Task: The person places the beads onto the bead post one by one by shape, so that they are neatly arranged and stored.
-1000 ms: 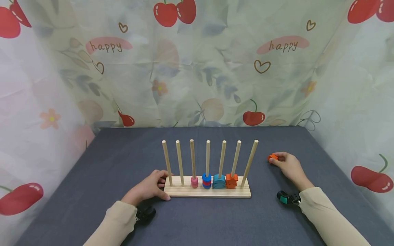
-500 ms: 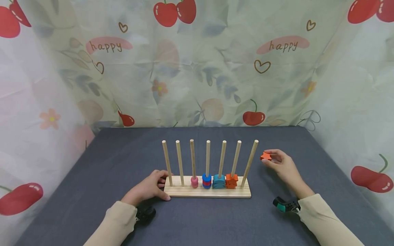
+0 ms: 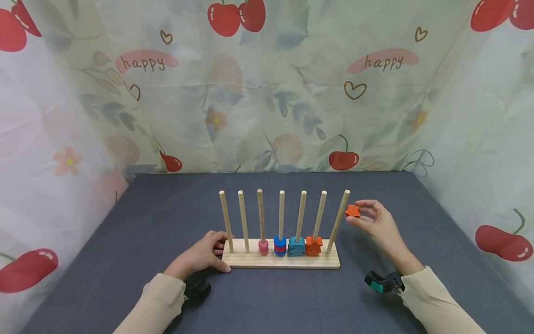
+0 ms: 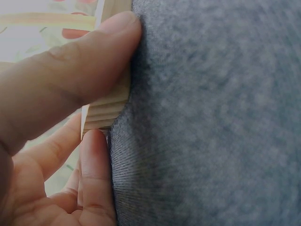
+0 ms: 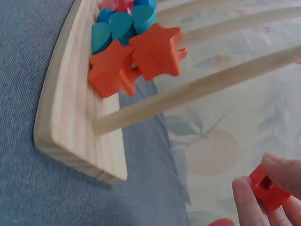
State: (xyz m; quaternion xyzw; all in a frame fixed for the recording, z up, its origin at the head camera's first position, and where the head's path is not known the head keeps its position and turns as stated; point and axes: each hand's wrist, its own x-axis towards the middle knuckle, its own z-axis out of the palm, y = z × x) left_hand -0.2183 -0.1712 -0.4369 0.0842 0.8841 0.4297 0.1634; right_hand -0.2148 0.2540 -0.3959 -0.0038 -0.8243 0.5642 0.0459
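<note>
My right hand [image 3: 378, 228] pinches an orange star bead [image 3: 352, 211] between thumb and fingers, just right of the rightmost peg [image 3: 338, 221]. The bead's hole shows in the right wrist view. My left hand [image 3: 204, 254] grips the left end of the wooden peg board [image 3: 288, 262], thumb along its front edge and fingers at the end and behind. Upright pegs stand in a row on the board. Orange star beads [image 5: 141, 61] fill the second peg from the right. Beside them sit teal beads [image 3: 296, 247], then blue and red beads [image 3: 280, 246], then pink beads [image 3: 263, 247].
A dark grey cloth [image 3: 292, 301] covers the table under the board. Patterned curtains [image 3: 267, 93] with cherries hang behind and at both sides. Black bands with cameras are on both wrists, the right one [image 3: 384, 282] hanging low over the cloth.
My right hand has lifted the orange star bead and carried it left, up close to the rightmost peg. The left hand and the board have stayed in place.
</note>
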